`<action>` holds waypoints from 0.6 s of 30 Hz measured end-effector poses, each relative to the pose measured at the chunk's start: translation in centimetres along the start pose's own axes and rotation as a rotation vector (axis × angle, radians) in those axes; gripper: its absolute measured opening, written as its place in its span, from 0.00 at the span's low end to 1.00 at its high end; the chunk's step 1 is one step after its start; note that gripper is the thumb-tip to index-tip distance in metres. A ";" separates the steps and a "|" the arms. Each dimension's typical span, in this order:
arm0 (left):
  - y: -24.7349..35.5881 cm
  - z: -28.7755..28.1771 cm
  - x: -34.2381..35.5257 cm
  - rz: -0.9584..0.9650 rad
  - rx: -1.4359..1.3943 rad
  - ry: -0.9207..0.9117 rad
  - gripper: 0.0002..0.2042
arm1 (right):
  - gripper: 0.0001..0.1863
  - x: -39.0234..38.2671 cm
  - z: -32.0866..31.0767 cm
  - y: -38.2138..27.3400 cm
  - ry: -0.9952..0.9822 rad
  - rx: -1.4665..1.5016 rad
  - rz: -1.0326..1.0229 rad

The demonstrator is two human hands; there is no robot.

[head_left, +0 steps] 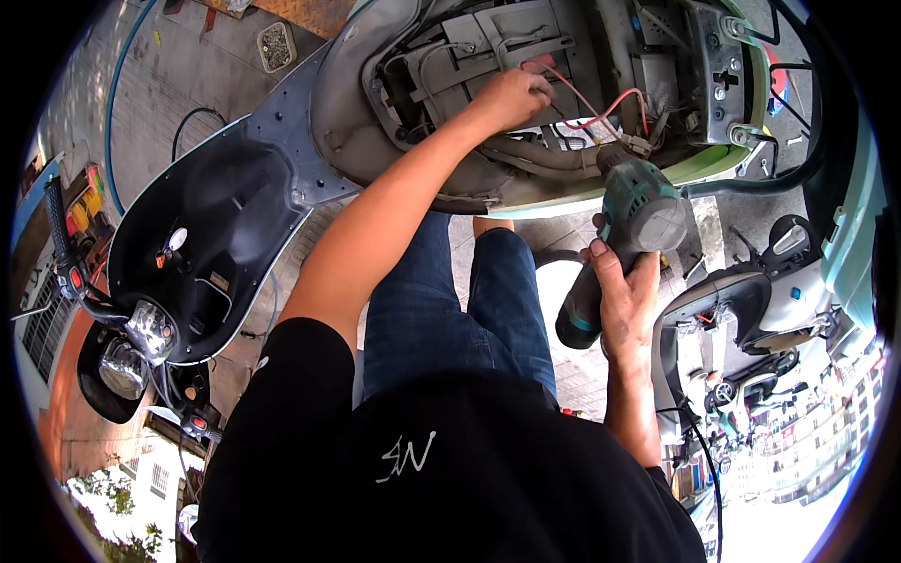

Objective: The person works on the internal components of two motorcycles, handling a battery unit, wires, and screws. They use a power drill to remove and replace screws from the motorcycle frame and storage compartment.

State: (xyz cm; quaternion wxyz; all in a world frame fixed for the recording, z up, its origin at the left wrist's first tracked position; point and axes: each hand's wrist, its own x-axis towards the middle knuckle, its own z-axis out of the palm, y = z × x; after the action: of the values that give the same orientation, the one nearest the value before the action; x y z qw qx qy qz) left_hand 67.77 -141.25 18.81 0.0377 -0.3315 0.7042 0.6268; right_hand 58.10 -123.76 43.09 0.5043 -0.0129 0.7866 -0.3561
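Note:
In front of me is a scooter (pixel 338 141) with its seat area opened, showing grey battery blocks (pixel 450 56) inside. My left hand (pixel 514 98) reaches into the compartment, its fingers pinched together over the blocks, beside a red wire (pixel 601 117). Whatever those fingers hold is too small or hidden to make out. In my right hand (pixel 624 291) is a teal and black cordless drill (pixel 638 206), gripped by its handle. The drill's front end points up at the compartment's near rim, close to a pale wire connector (pixel 636 144).
A small tray of screws (pixel 276 47) lies on the ground at the upper left. The scooter's handlebar (pixel 70 253) and headlamp (pixel 127 366) are at the left. Another scooter (pixel 751 300) stands at the right. A blue hose (pixel 114 103) runs along the ground.

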 end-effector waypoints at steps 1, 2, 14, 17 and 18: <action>-0.4 -0.2 -0.1 0.063 -0.004 -0.001 0.11 | 0.20 -0.1 -0.2 0.1 -0.012 -0.022 0.008; 0.3 -1.3 0.3 -0.068 -0.074 -0.069 0.11 | 0.20 -0.2 -0.5 0.3 -0.010 -0.040 0.012; -4.1 -2.2 -7.9 -0.274 0.052 -0.204 0.15 | 0.19 -0.8 -0.6 0.2 -0.130 -0.043 0.049; -4.4 -0.4 -8.0 -0.372 0.175 -0.397 0.16 | 0.19 -0.8 -0.1 -0.1 -0.114 -0.076 0.039; -4.7 0.3 -8.2 -0.344 0.248 -0.403 0.15 | 0.19 -0.8 -0.1 0.0 -0.122 -0.081 0.042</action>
State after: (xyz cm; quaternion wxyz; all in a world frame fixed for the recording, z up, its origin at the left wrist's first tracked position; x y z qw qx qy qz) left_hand 76.42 -137.55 18.56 0.3225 -0.3078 0.6872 0.5737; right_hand 58.40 -123.41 43.78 0.5577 -0.0384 0.7684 -0.3116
